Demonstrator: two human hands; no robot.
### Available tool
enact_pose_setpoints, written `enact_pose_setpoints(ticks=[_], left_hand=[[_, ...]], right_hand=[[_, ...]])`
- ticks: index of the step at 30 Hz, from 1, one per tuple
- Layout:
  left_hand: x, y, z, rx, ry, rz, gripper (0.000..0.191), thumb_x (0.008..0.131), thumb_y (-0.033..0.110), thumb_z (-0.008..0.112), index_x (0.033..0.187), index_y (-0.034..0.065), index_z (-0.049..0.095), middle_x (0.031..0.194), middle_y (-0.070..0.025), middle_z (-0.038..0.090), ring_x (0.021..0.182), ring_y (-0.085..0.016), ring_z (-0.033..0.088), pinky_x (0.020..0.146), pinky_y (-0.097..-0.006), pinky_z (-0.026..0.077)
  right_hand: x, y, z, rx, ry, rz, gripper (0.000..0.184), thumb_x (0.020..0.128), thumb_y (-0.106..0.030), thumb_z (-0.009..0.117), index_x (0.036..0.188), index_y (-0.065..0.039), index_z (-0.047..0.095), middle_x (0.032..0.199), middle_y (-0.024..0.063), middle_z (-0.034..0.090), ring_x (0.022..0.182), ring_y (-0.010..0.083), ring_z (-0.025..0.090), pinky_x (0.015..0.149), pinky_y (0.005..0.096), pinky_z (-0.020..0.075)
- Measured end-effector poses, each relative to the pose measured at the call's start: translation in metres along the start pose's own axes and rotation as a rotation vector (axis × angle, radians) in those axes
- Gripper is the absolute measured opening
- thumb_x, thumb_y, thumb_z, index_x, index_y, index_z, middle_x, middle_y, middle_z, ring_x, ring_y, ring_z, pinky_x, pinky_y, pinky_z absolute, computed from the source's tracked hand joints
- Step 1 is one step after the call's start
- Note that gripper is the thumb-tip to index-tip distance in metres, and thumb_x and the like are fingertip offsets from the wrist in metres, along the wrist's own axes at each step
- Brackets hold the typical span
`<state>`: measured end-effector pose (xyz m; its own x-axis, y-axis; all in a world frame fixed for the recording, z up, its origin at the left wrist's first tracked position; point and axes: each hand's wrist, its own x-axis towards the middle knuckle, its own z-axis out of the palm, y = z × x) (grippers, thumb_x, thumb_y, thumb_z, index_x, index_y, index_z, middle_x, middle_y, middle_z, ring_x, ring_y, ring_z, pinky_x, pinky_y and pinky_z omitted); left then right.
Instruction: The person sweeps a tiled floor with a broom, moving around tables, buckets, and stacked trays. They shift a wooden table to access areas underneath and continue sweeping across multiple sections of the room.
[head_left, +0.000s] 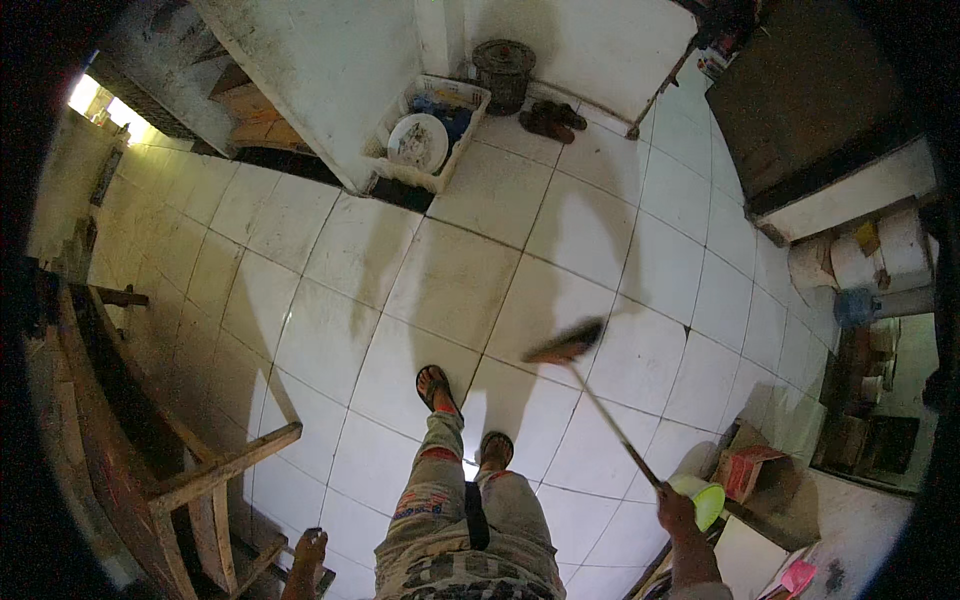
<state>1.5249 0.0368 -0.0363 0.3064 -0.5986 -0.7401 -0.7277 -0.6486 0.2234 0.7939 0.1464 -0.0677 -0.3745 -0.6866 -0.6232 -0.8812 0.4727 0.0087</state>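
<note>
My right hand (677, 511) grips the upper end of a long broom handle (611, 424). The handle slants forward and left to a broom head (566, 343) with dark bristles, blurred, over the white floor tiles (465, 277). Low on the left, my left hand (309, 553) hangs beside a wooden frame, its fingers curled. Something small may be at its fingertips, too small to make out. My feet in dark sandals (433, 384) stand on the tiles, the left one further forward.
A wooden bench-like frame (225, 465) stands at left. Ahead, a white plastic crate (457, 172) holds a round white lid-like object (418, 142), near a dark bin (504, 75) and dark shoes (553, 120). At right are a lime-green basin (705, 499), a cardboard box (757, 469) and a pink scoop (797, 576).
</note>
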Motion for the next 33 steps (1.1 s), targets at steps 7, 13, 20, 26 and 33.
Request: enact_pose_setpoints(ticks=[7, 13, 20, 26, 33], left_hand=[[0.043, -0.037, -0.042, -0.201, -0.047, -0.170, 0.036, 0.089, 0.021, 0.049, 0.119, 0.0022, 0.048, 0.112, -0.0152, 0.056, 0.105, -0.025, 0.052, 0.091, -0.0347, 0.042], [0.076, -0.056, -0.078, -0.400, -0.068, -0.262, 0.035, 0.091, 0.015, 0.045, 0.123, 0.0015, 0.045, 0.116, -0.0139, 0.054, 0.108, -0.023, 0.051, 0.093, -0.0334, 0.041], [0.103, -0.012, -0.047, -0.578, -0.122, -0.271, 0.034, 0.093, 0.010, 0.042, 0.126, 0.0007, 0.041, 0.119, -0.0126, 0.053, 0.110, -0.022, 0.050, 0.095, -0.0321, 0.041], [0.095, 0.103, -0.018, -0.590, -0.100, -0.320, 0.034, 0.092, 0.012, 0.045, 0.124, 0.0002, 0.043, 0.117, -0.0125, 0.054, 0.106, -0.021, 0.051, 0.093, -0.0315, 0.043], [0.030, 0.193, 0.012, -0.659, -0.090, -0.485, 0.034, 0.091, 0.016, 0.048, 0.122, -0.0003, 0.046, 0.114, -0.0125, 0.055, 0.103, -0.020, 0.053, 0.090, -0.0307, 0.044]], right_hand=[[0.242, -0.345, -0.071, -0.117, 0.022, -0.440, 0.035, 0.088, -0.030, 0.044, 0.118, -0.013, 0.051, 0.074, 0.0139, 0.064, 0.069, 0.0339, 0.063, 0.059, 0.0482, 0.0485], [0.219, -0.380, -0.147, 0.006, -0.120, -0.309, 0.039, 0.092, -0.044, 0.035, 0.126, -0.029, 0.046, 0.087, 0.0161, 0.064, 0.078, 0.0350, 0.062, 0.073, 0.0486, 0.0477], [0.159, -0.236, -0.201, 0.170, 0.082, -0.133, 0.037, 0.093, -0.041, 0.034, 0.126, -0.031, 0.046, 0.079, 0.0167, 0.064, 0.065, 0.0376, 0.060, 0.061, 0.0506, 0.0484], [0.368, -0.230, -0.230, 0.109, 0.328, -0.260, 0.041, 0.086, -0.012, 0.043, 0.127, -0.011, 0.044, 0.117, 0.0141, 0.055, 0.081, 0.0303, 0.061, 0.061, 0.0429, 0.0501], [0.575, -0.336, -0.256, 0.181, 0.197, -0.287, 0.044, 0.085, -0.015, 0.045, 0.126, 0.001, 0.041, 0.093, 0.0241, 0.060, 0.080, 0.0347, 0.062, 0.069, 0.0437, 0.0514]])
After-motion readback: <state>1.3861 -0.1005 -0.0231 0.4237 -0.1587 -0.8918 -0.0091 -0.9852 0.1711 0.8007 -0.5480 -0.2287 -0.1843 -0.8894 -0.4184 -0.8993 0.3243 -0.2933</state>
